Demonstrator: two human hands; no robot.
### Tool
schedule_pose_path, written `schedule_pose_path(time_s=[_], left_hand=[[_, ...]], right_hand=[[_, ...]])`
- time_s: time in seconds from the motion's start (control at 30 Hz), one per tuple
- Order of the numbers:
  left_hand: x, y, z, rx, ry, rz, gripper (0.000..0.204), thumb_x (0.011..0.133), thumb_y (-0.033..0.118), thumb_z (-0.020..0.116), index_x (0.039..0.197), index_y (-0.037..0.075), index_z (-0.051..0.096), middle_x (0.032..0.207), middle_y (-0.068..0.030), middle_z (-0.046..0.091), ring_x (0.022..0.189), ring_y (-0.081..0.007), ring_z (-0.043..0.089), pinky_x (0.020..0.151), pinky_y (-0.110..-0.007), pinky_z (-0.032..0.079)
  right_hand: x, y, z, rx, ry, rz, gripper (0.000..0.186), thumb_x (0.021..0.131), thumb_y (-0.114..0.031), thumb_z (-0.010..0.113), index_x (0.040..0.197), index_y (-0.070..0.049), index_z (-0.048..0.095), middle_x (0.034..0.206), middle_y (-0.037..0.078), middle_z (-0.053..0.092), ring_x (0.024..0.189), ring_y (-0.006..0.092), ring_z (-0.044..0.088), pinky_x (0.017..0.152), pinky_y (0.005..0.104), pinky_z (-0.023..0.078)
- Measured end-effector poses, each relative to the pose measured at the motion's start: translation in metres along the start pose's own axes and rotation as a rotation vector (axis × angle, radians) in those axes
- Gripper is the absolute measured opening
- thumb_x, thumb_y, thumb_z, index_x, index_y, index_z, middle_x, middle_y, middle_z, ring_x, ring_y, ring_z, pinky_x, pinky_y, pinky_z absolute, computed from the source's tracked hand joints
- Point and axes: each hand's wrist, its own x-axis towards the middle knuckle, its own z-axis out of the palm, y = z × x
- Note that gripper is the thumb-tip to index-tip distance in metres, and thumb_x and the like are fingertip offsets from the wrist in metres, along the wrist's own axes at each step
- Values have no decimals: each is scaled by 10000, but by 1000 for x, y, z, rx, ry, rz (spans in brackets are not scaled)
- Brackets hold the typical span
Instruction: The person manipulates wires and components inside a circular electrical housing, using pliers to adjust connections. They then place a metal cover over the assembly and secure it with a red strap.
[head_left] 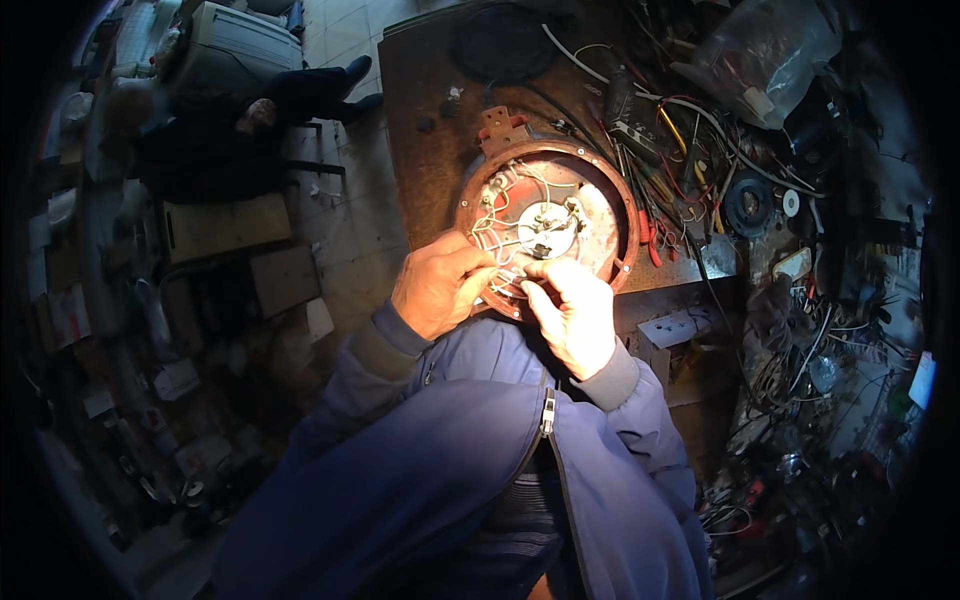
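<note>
A round, reddish-brown metal housing [628, 205] lies at the near edge of the workbench, its inside brightly lit. Pale wires [487, 225] loop along its left inner side, and a white disc [547, 232] with small metal parts sits in the middle. At the housing's near-left rim, my left hand [440, 285] pinches with thumb and forefinger among the white wires. Close to its right, my right hand [575, 318] also pinches at wire ends inside the near rim. Glare and the fingers hide the exact pieces held.
The wooden bench top [420, 110] extends beyond the housing. Tangled cables, red-handled pliers [650, 238] and a black spool [748, 205] crowd its right side, with a clear plastic bag [765, 60] behind. At far left a person in dark clothes [215, 150] sits near a chair [228, 228].
</note>
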Motion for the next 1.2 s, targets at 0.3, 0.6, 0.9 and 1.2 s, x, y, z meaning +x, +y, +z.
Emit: schedule_pose_path(time_s=[0.3, 0.6, 0.9, 1.2], left_hand=[[-6, 3, 10, 147, 83, 43, 148, 876, 84, 792, 1023, 82, 780, 827, -83, 631, 676, -260, 652, 607, -365, 515], [5, 3, 12, 218, 78, 209, 148, 837, 119, 794, 985, 112, 781, 849, -44, 633, 745, -245, 661, 646, -373, 546], [20, -7, 14, 333, 2, 339, 141, 784, 146, 789, 921, 131, 758, 890, -4, 662, 841, -209, 654, 678, -357, 562], [23, -14, 18, 386, -58, 417, 132, 790, 145, 770, 922, 140, 763, 949, 0, 668, 972, -222, 628, 736, -369, 557]], right_hand=[[-2, 19, 17, -107, -13, -55, 172, 847, 24, 745, 1015, 9, 708, 894, 161, 682, 769, 300, 691, 728, 370, 558], [-5, 15, 20, -218, 31, -120, 146, 830, 50, 736, 943, -2, 661, 870, 142, 654, 759, 277, 668, 698, 339, 539], [-15, 15, 12, -293, 161, -190, 267, 785, 58, 749, 1026, -41, 689, 903, 128, 672, 798, 302, 676, 705, 359, 552], [-11, 13, 18, -470, 20, -261, 385, 757, 14, 793, 1132, -24, 712, 984, 135, 686, 880, 336, 672, 763, 395, 556]])
